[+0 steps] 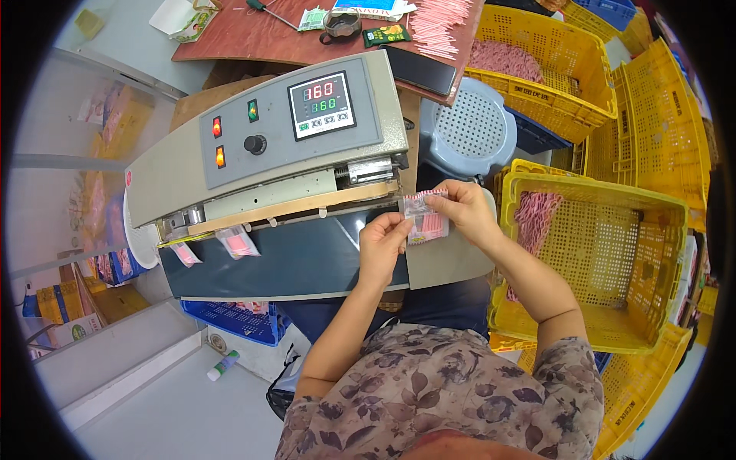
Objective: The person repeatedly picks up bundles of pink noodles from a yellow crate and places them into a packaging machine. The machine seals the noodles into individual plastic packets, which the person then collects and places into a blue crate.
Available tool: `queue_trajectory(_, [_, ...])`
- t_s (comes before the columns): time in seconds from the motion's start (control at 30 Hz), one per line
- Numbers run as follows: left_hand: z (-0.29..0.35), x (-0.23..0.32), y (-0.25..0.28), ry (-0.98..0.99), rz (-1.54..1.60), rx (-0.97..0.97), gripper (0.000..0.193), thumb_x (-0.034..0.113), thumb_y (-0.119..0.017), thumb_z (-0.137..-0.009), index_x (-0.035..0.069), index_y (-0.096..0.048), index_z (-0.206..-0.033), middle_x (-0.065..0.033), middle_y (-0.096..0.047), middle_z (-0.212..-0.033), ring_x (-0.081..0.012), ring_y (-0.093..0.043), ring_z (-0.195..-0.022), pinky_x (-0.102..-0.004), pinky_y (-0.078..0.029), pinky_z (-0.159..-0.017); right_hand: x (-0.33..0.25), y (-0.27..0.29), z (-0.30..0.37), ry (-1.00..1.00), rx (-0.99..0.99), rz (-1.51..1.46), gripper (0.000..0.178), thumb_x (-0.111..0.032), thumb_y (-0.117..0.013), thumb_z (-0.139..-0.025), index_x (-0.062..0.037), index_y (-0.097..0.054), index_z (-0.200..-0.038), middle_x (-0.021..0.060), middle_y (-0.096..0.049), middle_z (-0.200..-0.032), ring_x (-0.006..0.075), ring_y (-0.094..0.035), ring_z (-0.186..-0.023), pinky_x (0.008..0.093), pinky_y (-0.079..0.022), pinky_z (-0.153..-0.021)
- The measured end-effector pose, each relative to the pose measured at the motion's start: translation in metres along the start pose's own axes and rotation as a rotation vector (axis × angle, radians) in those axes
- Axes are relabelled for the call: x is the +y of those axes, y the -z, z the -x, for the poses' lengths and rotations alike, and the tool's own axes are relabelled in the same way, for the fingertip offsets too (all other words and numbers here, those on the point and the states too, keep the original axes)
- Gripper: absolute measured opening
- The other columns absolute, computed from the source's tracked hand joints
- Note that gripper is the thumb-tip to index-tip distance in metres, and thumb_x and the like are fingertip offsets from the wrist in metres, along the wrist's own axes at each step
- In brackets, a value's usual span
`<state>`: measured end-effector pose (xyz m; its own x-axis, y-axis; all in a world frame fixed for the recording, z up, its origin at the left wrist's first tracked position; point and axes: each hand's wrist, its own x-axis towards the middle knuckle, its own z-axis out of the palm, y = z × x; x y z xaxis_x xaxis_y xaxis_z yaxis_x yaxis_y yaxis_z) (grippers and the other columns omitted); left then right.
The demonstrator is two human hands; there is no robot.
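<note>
Between my two hands is a small clear plastic bag (431, 225) with pink pieces inside and a red-and-white striped edge at its top. My left hand (383, 241) pinches its left side, and my right hand (469, 213) grips its upper right part. Both hands are at the right end of a band sealing machine (261, 146), close to where its band begins. Farther left, a filled bag (238, 242) hangs from the sealing band over the dark conveyor. Another bag (185, 254) hangs at the machine's left end.
To my right stands a yellow crate (613, 261) with pink strands inside; another yellow crate (537, 46) stands behind. A blue-grey stool (469, 126) is beyond my right hand. The red table (253, 42) at the back bears a phone (420, 69), a dark cup (341, 27) and pink sticks (438, 24).
</note>
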<state>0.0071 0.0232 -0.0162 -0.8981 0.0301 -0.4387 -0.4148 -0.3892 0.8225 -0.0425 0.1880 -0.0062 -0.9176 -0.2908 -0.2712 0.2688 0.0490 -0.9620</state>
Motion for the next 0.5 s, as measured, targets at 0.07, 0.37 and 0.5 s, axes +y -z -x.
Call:
queue_trajectory(0.07, [-0.001,0.001,0.001,0.002,0.022,0.007,0.008,0.005,-0.059,-0.081,-0.002,-0.060,-0.086,0.0011,-0.054,-0.064,-0.0030,-0.041,-0.047,-0.0154,-0.029,-0.041,-0.002,-0.004,-0.001,-0.028,0.002,-0.110,0.018,-0.019,-0.056,-0.086,-0.0006,-0.056,-0.087,0.0011,-0.058,-0.077,0.0039,-0.050,-0.066,0.0203,-0.042,-0.056])
queue_trajectory(0.37, [-0.003,0.015,0.026,-0.008,0.049,0.121,0.009,0.004,-0.059,-0.080,-0.003,-0.059,-0.086,-0.0011,-0.055,-0.064,-0.0042,-0.041,-0.044,-0.0158,-0.029,-0.038,-0.015,-0.018,0.002,-0.231,-0.053,-0.308,0.030,-0.029,-0.050,-0.089,-0.0060,-0.041,-0.106,0.0078,-0.057,-0.091,0.0133,-0.058,-0.078,0.0275,-0.049,-0.062])
queue_trajectory(0.5, [0.000,0.025,0.051,-0.040,-0.003,0.250,0.011,0.002,-0.059,-0.079,-0.003,-0.058,-0.088,-0.0022,-0.054,-0.062,-0.0046,-0.041,-0.042,-0.0173,-0.028,-0.035,-0.014,0.003,0.025,-0.266,-0.076,-0.240,0.030,-0.029,-0.051,-0.088,-0.0068,-0.043,-0.106,0.0109,-0.058,-0.098,0.0167,-0.060,-0.081,0.0268,-0.049,-0.063])
